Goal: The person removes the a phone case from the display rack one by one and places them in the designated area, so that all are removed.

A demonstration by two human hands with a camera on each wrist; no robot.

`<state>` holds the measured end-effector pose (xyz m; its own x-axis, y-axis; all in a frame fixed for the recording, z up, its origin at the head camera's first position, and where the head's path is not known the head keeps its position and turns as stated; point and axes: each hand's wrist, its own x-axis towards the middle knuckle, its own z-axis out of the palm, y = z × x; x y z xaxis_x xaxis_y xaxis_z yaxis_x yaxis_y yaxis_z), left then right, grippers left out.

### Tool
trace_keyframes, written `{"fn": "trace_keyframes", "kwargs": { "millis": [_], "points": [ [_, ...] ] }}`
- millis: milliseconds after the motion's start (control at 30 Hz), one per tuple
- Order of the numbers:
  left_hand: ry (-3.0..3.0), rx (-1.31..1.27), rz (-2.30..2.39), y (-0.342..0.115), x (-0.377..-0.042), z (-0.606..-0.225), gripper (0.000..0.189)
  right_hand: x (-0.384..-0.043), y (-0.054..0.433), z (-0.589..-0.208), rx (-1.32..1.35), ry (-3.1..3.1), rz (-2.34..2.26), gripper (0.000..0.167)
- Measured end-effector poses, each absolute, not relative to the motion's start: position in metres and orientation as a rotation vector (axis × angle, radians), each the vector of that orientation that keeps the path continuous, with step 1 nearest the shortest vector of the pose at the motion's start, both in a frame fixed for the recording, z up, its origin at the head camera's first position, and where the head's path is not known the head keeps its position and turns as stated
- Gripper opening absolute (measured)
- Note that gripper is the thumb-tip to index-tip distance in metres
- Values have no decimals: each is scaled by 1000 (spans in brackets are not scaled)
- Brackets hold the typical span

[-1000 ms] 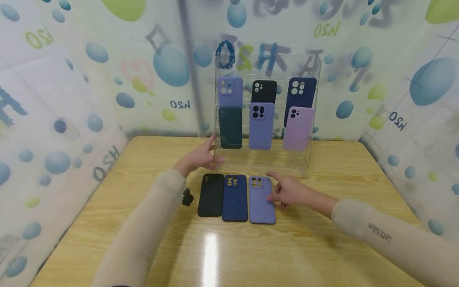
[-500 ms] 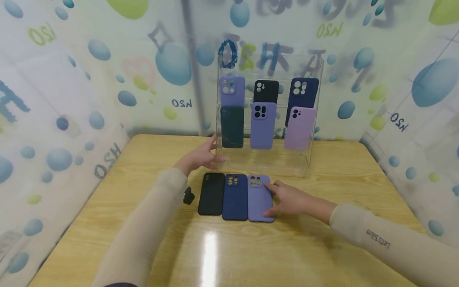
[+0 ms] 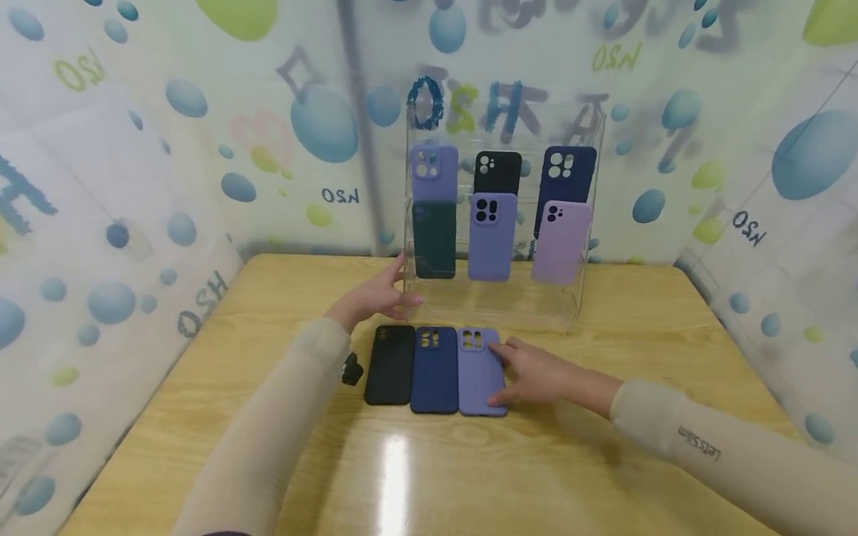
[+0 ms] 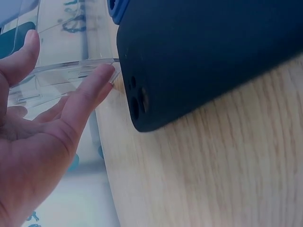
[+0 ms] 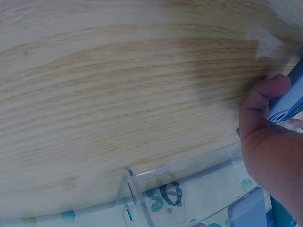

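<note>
Three phone cases lie side by side on the table in the head view: a black case [image 3: 389, 366], a navy case [image 3: 434, 372] and a purple case [image 3: 477, 380]. My right hand [image 3: 539, 372] holds the purple case at its right edge, thumb low and index finger near the camera cutout. In the right wrist view, the bent thumb [image 5: 270, 92] meets the case's edge. With fingers spread and mostly straight, my left hand [image 3: 375, 295] rests against the lower left side of a clear display stand [image 3: 496, 304]. The left wrist view shows the fingers [image 4: 87, 97] touching the clear plastic beside the black case.
The stand bears two rows of cases, among them a dark green case [image 3: 434, 240], a pink case [image 3: 561, 242] and another purple case [image 3: 491, 246]. A small black object [image 3: 351, 370] lies by the left sleeve. Patterned sheeting [image 3: 322, 119] rises behind the wooden table [image 3: 570, 476].
My right hand has spread from a fingertip touch to a hold on the purple case's right edge. All three lying cases have shifted slightly left. My left hand stays at the stand.
</note>
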<state>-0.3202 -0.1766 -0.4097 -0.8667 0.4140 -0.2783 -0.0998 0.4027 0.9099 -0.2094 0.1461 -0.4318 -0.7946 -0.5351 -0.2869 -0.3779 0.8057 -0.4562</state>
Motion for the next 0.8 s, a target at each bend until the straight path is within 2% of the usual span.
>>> {"fn": "trace_keyframes", "kwargs": {
  "millis": [800],
  "points": [
    [2188, 267, 1445, -176, -326, -411, 115, -207, 137, -433, -633, 2592, -632, 109]
  ]
}}
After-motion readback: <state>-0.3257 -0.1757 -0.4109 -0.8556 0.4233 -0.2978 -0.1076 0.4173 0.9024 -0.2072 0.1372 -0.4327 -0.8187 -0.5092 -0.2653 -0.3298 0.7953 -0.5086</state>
